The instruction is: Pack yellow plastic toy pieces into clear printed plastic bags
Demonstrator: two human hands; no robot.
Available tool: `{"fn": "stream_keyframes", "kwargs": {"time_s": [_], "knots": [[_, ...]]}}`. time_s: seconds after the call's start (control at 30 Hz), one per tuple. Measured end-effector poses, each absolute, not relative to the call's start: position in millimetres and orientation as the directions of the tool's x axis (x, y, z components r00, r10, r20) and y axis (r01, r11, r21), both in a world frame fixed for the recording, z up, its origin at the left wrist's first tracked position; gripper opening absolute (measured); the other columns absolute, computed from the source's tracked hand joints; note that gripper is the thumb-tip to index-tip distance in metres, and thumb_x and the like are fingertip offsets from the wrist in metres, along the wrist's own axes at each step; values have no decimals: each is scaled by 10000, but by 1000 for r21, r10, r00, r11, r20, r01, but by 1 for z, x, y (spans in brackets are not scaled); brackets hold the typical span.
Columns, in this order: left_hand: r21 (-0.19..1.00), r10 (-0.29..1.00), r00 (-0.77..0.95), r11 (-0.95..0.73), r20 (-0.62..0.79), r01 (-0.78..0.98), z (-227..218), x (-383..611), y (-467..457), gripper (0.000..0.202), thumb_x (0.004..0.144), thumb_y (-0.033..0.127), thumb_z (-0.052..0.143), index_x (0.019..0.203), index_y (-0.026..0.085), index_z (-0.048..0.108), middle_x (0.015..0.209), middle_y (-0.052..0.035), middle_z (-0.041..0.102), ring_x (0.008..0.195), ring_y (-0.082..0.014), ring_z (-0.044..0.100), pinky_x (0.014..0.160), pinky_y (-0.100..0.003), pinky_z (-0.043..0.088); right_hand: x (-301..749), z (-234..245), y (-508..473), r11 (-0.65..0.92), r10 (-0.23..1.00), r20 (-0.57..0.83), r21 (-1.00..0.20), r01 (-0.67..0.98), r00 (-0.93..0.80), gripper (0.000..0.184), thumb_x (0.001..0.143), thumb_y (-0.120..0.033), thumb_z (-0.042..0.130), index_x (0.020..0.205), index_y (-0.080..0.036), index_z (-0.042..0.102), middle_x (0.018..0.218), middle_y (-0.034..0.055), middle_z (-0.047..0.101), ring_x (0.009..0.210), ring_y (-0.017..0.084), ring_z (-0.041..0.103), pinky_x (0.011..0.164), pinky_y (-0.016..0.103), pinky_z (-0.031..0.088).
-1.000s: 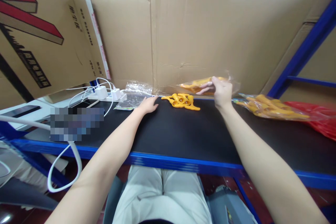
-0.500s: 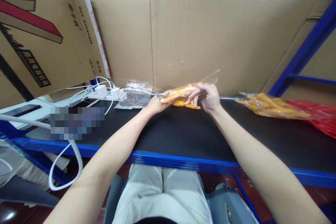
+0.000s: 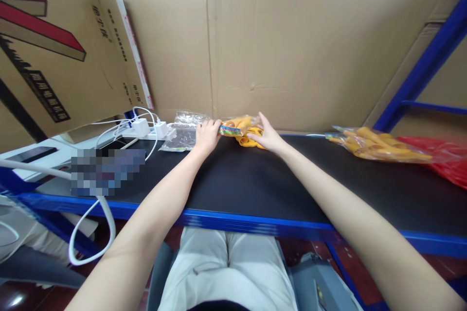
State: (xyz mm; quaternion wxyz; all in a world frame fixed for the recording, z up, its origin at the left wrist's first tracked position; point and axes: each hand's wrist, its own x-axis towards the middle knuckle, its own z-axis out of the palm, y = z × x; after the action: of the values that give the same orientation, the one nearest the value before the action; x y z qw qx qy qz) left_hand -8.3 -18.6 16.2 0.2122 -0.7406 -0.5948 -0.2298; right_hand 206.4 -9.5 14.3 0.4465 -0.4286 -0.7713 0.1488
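Observation:
A clear plastic bag of yellow plastic pieces (image 3: 239, 122), with a colourful label strip on its near left edge, lies at the back of the black tabletop. My left hand (image 3: 207, 136) has its fingers curled over the bag's left end. At the other end is my right hand (image 3: 269, 136), thumb and fingers spread apart beside the bag, the thumb touching yellow plastic. Loose yellow pieces (image 3: 250, 142) rest just under and in front of the bag. Their exact kind is unclear. An emptied-looking clear bag (image 3: 178, 138) lies flat left of my left hand.
Another bag of yellow pieces (image 3: 383, 146) sits to the right, beside a red plastic bag (image 3: 438, 155). White chargers (image 3: 140, 127) and cables crowd the left side. A cardboard wall (image 3: 310, 53) stands behind, and a blue metal edge (image 3: 255, 223) runs along the front.
The bag has come down onto the loose yellow pieces and its label now faces me. My right hand has moved left and lower, its fingers spreading. My left hand has shifted slightly left.

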Motion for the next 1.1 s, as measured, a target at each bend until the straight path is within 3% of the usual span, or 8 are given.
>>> {"fn": "stream_keyframes", "kwargs": {"time_s": [0.1,0.23,0.4,0.57,0.67,0.87,1.03,1.1], "knots": [[-60,799,227,-234,557,970,9,-7,-13,308,814,221,491,1121,230,506,1089,-86,576,1062,-256,486,875,-373,327,207,10,-9,648,704,596,-318,692,-385,841,685,-368,655,1406,-289,229,1448,98,245,1317,315,227,1011,580,219],[-60,785,268,-284,558,957,5,-1,-7,260,802,266,521,1054,216,565,1052,-89,590,1034,-264,509,864,-377,336,209,12,-15,720,602,546,-54,692,-583,546,779,-320,556,1308,-315,420,1364,51,411,1285,279,311,1011,582,197],[-78,757,374,-396,536,915,8,-2,-1,355,796,377,554,1123,239,542,1084,-68,593,1052,-253,506,903,-399,319,219,22,-14,682,582,580,33,731,-570,300,854,-249,429,1085,-260,620,1158,53,600,1107,234,515,985,530,275],[-98,857,294,-279,424,955,9,-15,10,374,774,463,554,1061,227,590,1068,-84,616,1031,-289,532,883,-437,356,233,31,-8,611,634,572,42,791,-520,264,860,-286,435,883,-221,690,920,67,685,896,223,608,887,439,394],[-70,913,265,-257,311,964,9,-17,15,358,816,465,483,1001,198,631,975,-103,647,929,-278,591,793,-374,427,236,33,-9,586,654,579,19,810,-487,266,852,-243,436,948,-218,683,981,71,674,928,227,604,891,435,397],[-52,883,323,-326,341,944,17,-5,16,330,857,375,430,984,182,665,950,-114,654,907,-241,610,742,-296,451,239,29,-10,729,582,653,-157,666,-483,416,775,-334,568,1171,-208,585,1169,54,596,1012,221,583,848,349,464],[-24,852,364,-384,376,923,34,6,15,305,850,319,443,985,182,680,900,-119,668,881,-242,623,748,-305,446,239,33,-1,573,776,608,-569,590,-166,301,767,-418,563,900,-188,703,983,66,673,480,140,601,507,303,498],[94,840,315,-393,442,915,40,13,17,285,851,306,445,987,217,680,828,-92,678,846,-222,632,742,-294,445,238,42,4,497,821,570,-688,528,-30,317,729,-416,609,898,-164,701,870,74,689,375,124,546,434,299,472]]}}
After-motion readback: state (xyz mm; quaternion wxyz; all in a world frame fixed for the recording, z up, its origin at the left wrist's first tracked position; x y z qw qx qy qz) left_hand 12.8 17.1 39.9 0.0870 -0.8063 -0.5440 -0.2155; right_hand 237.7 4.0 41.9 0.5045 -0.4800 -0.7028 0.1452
